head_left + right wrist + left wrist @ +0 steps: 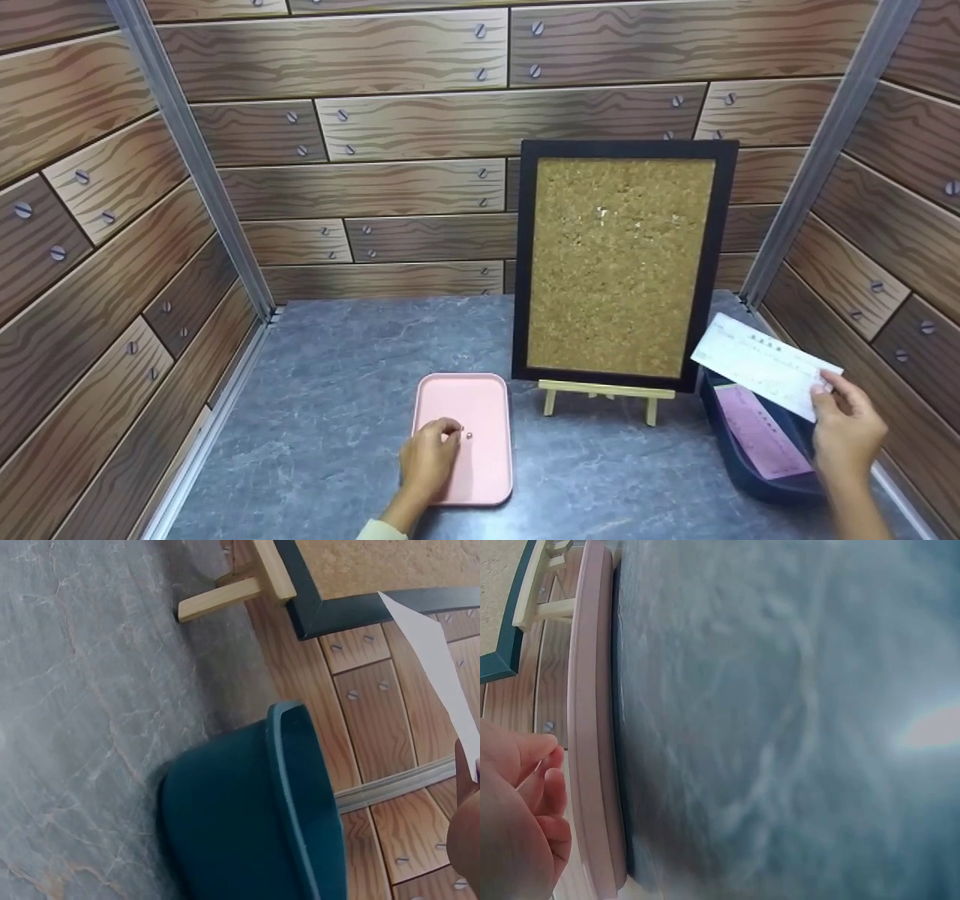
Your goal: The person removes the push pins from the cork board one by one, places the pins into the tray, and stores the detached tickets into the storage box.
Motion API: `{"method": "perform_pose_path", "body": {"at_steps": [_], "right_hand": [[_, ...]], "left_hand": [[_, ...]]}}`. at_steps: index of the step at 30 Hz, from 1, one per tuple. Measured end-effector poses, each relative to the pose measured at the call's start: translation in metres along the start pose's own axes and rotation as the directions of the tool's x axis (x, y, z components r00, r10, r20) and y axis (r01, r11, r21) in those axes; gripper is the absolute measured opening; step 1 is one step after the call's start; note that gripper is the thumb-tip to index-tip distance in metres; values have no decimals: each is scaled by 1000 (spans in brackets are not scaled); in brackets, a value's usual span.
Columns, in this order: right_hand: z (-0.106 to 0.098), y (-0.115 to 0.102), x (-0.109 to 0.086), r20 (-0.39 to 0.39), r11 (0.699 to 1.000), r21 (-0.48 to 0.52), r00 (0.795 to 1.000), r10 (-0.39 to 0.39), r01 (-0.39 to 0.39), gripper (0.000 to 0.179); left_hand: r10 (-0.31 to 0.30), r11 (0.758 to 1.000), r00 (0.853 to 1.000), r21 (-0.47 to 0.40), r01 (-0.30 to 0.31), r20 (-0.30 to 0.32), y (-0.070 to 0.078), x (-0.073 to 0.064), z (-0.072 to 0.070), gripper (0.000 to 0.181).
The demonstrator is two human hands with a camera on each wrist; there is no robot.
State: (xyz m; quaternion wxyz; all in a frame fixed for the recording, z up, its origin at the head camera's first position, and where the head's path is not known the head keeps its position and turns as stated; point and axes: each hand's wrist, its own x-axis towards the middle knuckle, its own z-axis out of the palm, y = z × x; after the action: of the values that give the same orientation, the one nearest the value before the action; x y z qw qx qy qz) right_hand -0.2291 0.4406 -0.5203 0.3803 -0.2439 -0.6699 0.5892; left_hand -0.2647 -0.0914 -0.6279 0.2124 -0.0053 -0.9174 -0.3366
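Over the pink tray (487,480), my left hand (431,457) brings thumb and fingertips together on a tiny pin, mostly hidden by the fingers. Close to those fingertips, another tiny metallic pin (469,435) lies on the tray. My right hand (851,427) grips a white printed paper slip (765,364) by its right end, thumb on the face turned up. The slip (431,637) is tilted above the dark blue bin (772,491), its left corner overlapping the board's frame in the head view. A pink paper slip (761,435) lies in that bin.
A black-framed cork board (619,277) stands upright on a small wooden easel (607,388) between tray and bin. Wood-patterned walls (375,187) enclose the grey marbled table (322,420) at the back and on both sides.
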Motion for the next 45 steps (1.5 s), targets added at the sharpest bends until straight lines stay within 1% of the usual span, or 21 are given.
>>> {"method": "perform_pose_path", "body": {"at_steps": [4, 7, 11, 17, 21, 25, 28, 33, 38, 42, 45], "right_hand": [[-3, 8, 3, -3, 997, -72, 1000, -5, 5, 33], [-5, 14, 6, -16, 996, -91, 1000, -1, -1, 32], [-6, 22, 8, -32, 994, -109, 999, 21, -24, 32], [-5, 33, 12, -49, 994, -92, 997, 54, -59, 33], [-6, 40, 14, -44, 988, -126, 995, 85, -90, 34], [-8, 43, 16, -50, 971, -199, 991, 126, -133, 40], [-9, 45, 17, -67, 958, -245, 989, 135, -147, 41], [-10, 48, 17, -80, 942, -314, 992, 98, -119, 39], [-9, 50, 16, -74, 916, -390, 995, 70, -94, 38], [-8, 51, 15, -68, 901, -427, 996, 54, -78, 37], [-9, 52, 15, -59, 884, -461, 997, 48, -70, 36]], "left_hand": [[-35, 999, 998, -4, 35, 58, 1, 0, -1, 5], [-52, 999, 995, -2, 52, 90, 1, 1, -1, 5], [-61, 998, 992, -2, 62, 107, 0, 1, -1, 5], [-68, 998, 990, 1, 69, 127, 0, -1, 0, 6], [-71, 997, 988, 6, 71, 136, -1, -2, 1, 7], [-54, 999, 988, 12, 52, 143, -2, -2, 2, 6], [-41, 999, 988, 16, 39, 148, -3, -1, 2, 6], [-55, 998, 985, 22, 53, 165, -1, -1, 1, 6], [-83, 996, 980, 38, 77, 181, 0, 0, 1, 6], [-80, 997, 981, 34, 75, 177, 0, 0, 1, 6], [-75, 997, 981, 28, 72, 181, 0, 0, 1, 6]]}}
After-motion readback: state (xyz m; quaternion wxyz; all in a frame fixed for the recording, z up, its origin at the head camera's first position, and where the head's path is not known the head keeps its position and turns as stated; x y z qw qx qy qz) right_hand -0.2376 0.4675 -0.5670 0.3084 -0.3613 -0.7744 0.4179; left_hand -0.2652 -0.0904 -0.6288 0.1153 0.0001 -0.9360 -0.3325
